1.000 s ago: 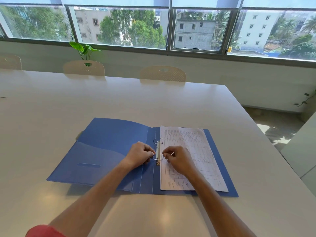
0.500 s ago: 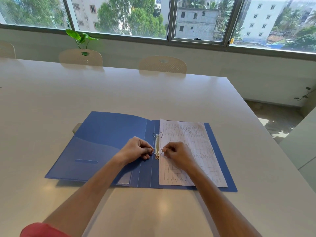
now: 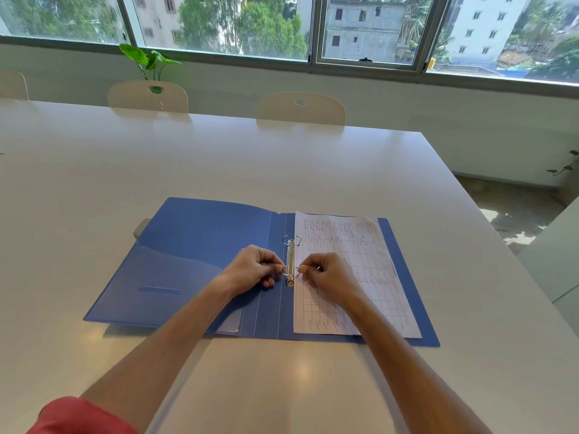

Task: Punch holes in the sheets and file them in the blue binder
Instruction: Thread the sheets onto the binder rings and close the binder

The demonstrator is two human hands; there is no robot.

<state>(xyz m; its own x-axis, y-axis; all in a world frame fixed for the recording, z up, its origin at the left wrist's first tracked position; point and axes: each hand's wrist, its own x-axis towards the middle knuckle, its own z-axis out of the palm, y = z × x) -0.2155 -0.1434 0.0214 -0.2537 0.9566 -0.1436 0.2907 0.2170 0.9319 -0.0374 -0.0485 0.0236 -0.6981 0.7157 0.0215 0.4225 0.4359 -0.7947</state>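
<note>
Table white, beneath windows

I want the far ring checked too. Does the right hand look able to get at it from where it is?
Probably yes: the far ring stands uncovered just beyond the right hand, nothing between them.

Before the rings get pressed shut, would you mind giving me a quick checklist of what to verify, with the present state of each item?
1. Blue binder lies flat and open on the table: ok.
2. Sheets lie on the binder's right half, beside the ring mechanism: ok.
3. Far ring stands open, with a gap at its top: ok.
4. Left hand pinches the near ring's left half, right hand its right half: ok.
5. Sheet holes threaded on the right-hand prongs: cannot tell, the right hand covers the near one.
6. Fingertips out of the ring gap: cannot tell.
</note>
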